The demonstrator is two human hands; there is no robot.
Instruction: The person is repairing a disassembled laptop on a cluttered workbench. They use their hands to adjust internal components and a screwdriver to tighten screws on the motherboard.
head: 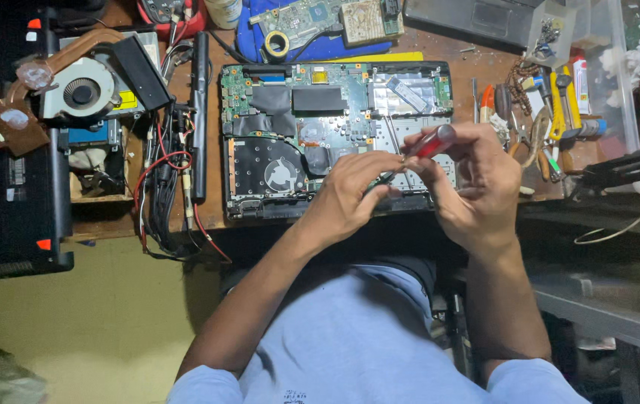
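While the right hand [477, 179] grips a red-handled screwdriver [431, 144], the left hand [354, 191] pinches its shaft above the opened laptop [335, 112].

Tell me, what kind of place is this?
Probably an electronics repair bench. An opened laptop with its green circuit board bare lies on the wooden table, a loose round cooling fan with copper pipe sits aside, and the right hand holds a red-handled screwdriver.

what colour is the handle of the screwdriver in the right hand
Translucent red, seen in the head view: the screwdriver handle sticks out above the right hand.
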